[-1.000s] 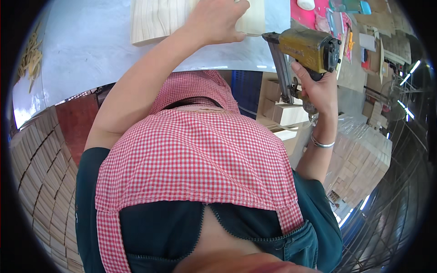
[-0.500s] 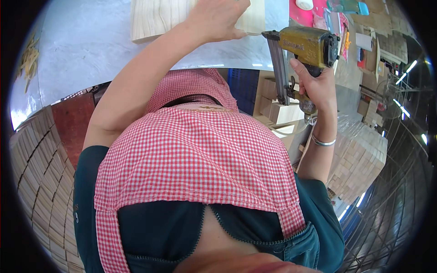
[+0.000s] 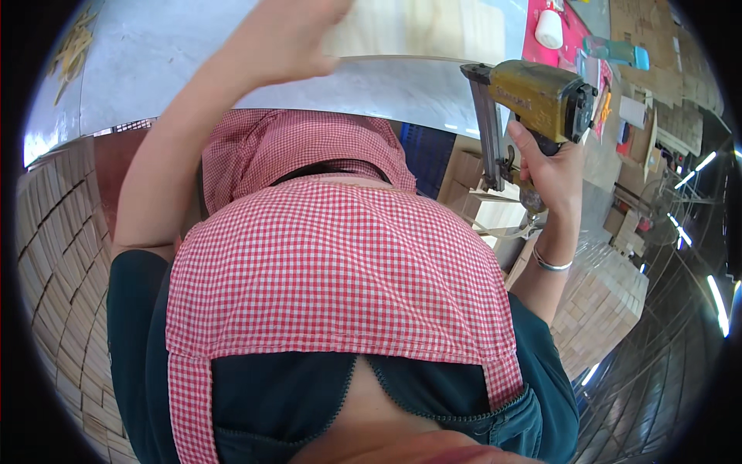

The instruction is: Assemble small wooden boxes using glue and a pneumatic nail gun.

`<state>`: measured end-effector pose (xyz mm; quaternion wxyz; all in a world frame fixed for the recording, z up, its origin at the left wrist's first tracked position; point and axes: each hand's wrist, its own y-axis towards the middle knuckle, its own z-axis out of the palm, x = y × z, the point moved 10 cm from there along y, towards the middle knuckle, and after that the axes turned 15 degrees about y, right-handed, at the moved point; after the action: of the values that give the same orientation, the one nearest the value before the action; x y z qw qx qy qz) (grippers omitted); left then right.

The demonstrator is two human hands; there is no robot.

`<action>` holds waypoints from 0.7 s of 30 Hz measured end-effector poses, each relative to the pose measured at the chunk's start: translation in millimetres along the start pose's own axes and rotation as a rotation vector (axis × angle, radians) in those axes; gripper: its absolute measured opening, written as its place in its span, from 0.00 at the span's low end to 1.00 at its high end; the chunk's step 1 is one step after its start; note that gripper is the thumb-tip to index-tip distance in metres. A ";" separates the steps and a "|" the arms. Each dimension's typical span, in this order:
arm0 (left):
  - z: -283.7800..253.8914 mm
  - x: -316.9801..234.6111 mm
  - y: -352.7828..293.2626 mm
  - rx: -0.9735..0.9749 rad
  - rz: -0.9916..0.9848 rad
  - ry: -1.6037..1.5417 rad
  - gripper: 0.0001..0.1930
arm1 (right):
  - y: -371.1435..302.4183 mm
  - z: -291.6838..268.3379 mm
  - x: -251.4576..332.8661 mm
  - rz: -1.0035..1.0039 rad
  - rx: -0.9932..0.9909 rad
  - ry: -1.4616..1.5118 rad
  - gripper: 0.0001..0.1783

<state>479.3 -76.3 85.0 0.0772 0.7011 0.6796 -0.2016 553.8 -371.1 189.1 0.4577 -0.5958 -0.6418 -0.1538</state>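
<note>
A pale wooden board (image 3: 429, 31) lies at the far side of the worktable, blurred and cut off by the upper edge. My left hand (image 3: 297, 42) is at the board's left end, smeared by motion; its fingers run out of view, so their grip does not show. A yellow and black nail gun (image 3: 533, 97) is held up by its handle in my right hand (image 3: 553, 174), fingers wrapped round it. The gun's long magazine slants down toward me, and its nose is close to the board's front right corner.
The grey-white worktable (image 3: 170, 69) spans the top. Wood shavings (image 3: 73, 54) lie at its left. A white bottle (image 3: 549, 29) and a teal bottle (image 3: 614, 52) stand beyond the gun. Stacked wood (image 3: 58, 255) rises at left, more wood (image 3: 603, 301) at right.
My left hand has swung leftward and blurred. The board shows farther right and farther from me. The nail gun sits slightly lower and to the right in view, still in my right hand.
</note>
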 end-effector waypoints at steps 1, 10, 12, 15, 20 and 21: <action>-9.5 -14.5 1.8 -0.101 0.002 0.020 0.19 | -0.3 5.1 1.3 0.001 0.010 -0.004 0.13; -11.3 -13.4 5.3 -0.198 -0.037 -0.037 0.18 | 6.0 18.0 4.7 0.002 0.030 -0.024 0.14; -10.7 -13.1 6.0 -0.184 -0.046 -0.044 0.18 | 6.9 18.9 3.5 0.023 0.030 -0.039 0.14; -12.3 -15.5 4.8 -0.205 -0.047 -0.035 0.18 | 6.6 19.4 0.4 0.035 0.026 0.001 0.13; -11.5 -15.5 4.4 -0.203 -0.051 -0.037 0.20 | 4.7 21.2 2.1 0.029 0.018 0.001 0.13; -10.3 -14.1 3.7 -0.191 -0.056 -0.041 0.20 | 4.6 22.4 4.1 0.018 0.020 -0.017 0.13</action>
<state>484.9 -85.6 99.3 0.1519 0.6670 0.7134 -0.1522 549.4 -350.8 178.8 0.4594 -0.5984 -0.6417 -0.1381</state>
